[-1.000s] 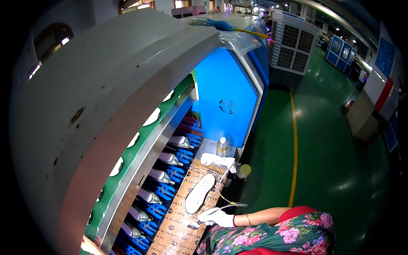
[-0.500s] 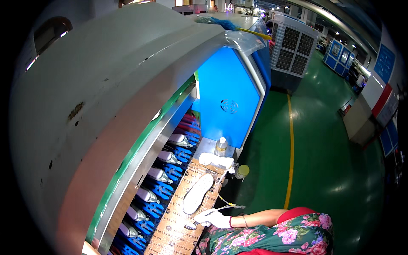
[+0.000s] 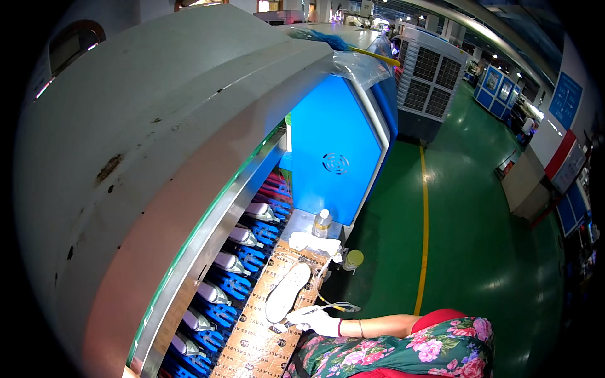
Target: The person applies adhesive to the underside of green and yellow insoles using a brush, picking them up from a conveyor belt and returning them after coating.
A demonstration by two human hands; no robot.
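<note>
Head view: white-gloved right hand (image 3: pixel 318 322) pinching a slim grey corded tool (image 3: pixel 305 310) beside a flat white shoe sole (image 3: pixel 288 292)
The sole lies on brown printed cardboard (image 3: pixel 252 343); the left hand (image 3: pixel 130 373) is a sliver at lower left, its state I cannot tell

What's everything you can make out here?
Shoe sole: one, white, on the cardboard
Cardboard: one, brown, right of the shoes
Shoes: at least six, whitish, in a row
Holders: several, blue, beside the shoes
Cloth: one, white, cardboard's far end
Bottle: one, clear, behind the cloth
Tub: one, yellow-green, right of the cloth
Machine: one, grey and blue, left
Duster: one, blue and yellow, on the machine
Plastic bag: one, clear, by the duster
Grilled unit: one, pale, back
Floor: one, green, right
Tool: one, dark-tipped, in the right hand
Floral garment: one, green-pink, lower right
Right hand: one, white-gloved, by the sole
</note>
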